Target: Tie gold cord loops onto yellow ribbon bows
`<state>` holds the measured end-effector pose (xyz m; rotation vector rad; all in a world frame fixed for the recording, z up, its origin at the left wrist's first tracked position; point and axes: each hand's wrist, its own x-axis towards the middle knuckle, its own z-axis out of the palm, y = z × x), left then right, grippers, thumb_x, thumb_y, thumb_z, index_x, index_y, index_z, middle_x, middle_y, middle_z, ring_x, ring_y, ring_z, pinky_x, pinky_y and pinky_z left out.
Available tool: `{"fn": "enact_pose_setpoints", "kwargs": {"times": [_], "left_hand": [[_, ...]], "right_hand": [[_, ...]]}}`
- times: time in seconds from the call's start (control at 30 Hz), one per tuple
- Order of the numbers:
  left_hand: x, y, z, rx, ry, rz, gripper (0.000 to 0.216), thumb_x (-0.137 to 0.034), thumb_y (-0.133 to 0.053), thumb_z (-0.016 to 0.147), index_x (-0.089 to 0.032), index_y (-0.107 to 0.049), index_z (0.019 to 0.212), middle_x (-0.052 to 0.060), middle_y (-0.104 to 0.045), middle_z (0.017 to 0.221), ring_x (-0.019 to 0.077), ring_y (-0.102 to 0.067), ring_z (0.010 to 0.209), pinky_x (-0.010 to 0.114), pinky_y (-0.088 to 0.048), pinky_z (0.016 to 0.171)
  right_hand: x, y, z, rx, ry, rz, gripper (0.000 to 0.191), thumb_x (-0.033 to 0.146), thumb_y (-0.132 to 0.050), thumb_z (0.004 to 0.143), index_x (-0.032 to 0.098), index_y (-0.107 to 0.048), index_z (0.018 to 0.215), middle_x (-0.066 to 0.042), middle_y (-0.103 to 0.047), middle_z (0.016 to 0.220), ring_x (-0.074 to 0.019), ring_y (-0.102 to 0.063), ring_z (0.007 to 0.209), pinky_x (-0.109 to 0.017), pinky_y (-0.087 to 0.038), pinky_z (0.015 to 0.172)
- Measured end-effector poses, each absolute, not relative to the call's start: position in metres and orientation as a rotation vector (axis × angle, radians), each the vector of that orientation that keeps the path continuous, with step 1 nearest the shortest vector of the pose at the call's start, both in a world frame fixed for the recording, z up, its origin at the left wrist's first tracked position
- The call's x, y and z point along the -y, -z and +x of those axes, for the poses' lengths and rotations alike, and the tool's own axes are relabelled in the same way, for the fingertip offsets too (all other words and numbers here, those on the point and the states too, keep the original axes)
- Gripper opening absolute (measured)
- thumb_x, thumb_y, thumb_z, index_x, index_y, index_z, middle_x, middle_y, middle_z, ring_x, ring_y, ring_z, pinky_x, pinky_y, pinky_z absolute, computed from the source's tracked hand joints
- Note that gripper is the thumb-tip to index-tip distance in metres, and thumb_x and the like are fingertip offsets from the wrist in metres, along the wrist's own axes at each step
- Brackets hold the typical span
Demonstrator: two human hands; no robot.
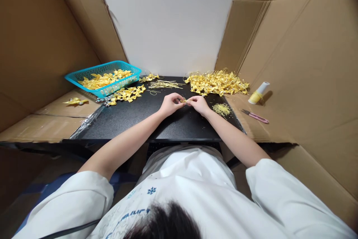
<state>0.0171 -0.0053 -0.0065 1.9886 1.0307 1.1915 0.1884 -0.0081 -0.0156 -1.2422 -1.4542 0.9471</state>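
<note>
Over the middle of the black tabletop (120,123), my left hand (171,104) and my right hand (199,104) meet fingertip to fingertip. Both are closed in a pinch on a small yellow ribbon bow (184,101), mostly covered by the fingers. Beyond them lie thin yellow cords (165,84) in a loose bundle. A large heap of yellow ribbon bows (218,83) with cord loops is at the back right. Beside my right wrist sits a little pile of yellow thread clippings (221,110).
On the left stands a blue basket (73,79) of yellow bows, with more bows (130,94) and silver bells (105,100) before it. To the right, thread snips (255,116) and a white spool (262,87) with yellow thread rest on cardboard. Cardboard walls (313,56) flank the table.
</note>
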Motion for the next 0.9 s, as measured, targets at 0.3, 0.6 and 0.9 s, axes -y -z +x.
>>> {"fn": "enact_pose_setpoints", "kwargs": {"times": [0.3,0.6,0.9], "left_hand": [[0.0118,0.0011,0.019,-1.041,-1.212,2.097,0.013,-0.03,-0.071,0.073,-0.017,-0.069,0.071,0.007,-0.069,0.091,0.0127,-0.06,0.072,0.024,-0.05,0.067],[0.006,0.0062,0.0232,-1.099,-1.059,1.596,0.036,-0.033,-0.084,0.057,-0.013,-0.063,0.079,0.0,-0.064,0.066,0.0099,-0.056,0.056,0.023,-0.048,0.052],[0.0079,0.0046,0.0254,-1.061,-1.064,1.544,0.039,-0.04,-0.086,0.05,-0.012,-0.068,0.071,0.0,-0.063,0.058,0.0087,-0.055,0.051,0.022,-0.047,0.051]], "right_hand": [[0.0061,0.0196,0.1884,1.485,-0.945,-1.22,0.006,0.02,-0.071,0.071,0.014,-0.072,0.069,-0.003,-0.071,0.066,-0.0125,-0.063,0.064,-0.026,-0.052,0.072],[0.0094,0.014,0.1895,1.502,-0.844,-1.281,0.005,0.018,-0.069,0.071,0.014,-0.072,0.071,-0.004,-0.073,0.072,-0.0137,-0.064,0.066,-0.026,-0.051,0.069],[0.0069,0.0179,0.1905,1.574,-0.771,-1.225,0.006,0.02,-0.069,0.071,0.015,-0.071,0.069,-0.004,-0.073,0.07,-0.0152,-0.065,0.065,-0.027,-0.052,0.067]]}}
